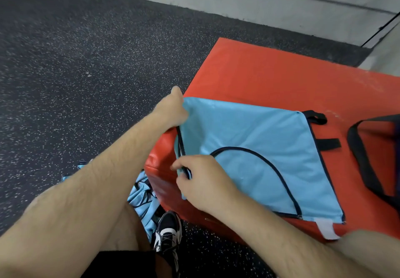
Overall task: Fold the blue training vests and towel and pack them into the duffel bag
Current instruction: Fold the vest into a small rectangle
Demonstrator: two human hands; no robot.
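This looks like a gym or sports training room; the floor (86, 61) is black rubber matting flecked with white; on it stands a red padded block (270, 78) covered in shiny vinyl, like a soft jump box or crash pad; behind it runs a bare grey concrete wall (216, 0) with a metal conduit (324, 0) clipped along it; sports kit fits the setting: a blue training vest (259, 143) with dark trim spread on the block, more blue vests (142, 195) heaped on the floor, a black bag strap (356, 156), a black-and-white trainer (167, 232).
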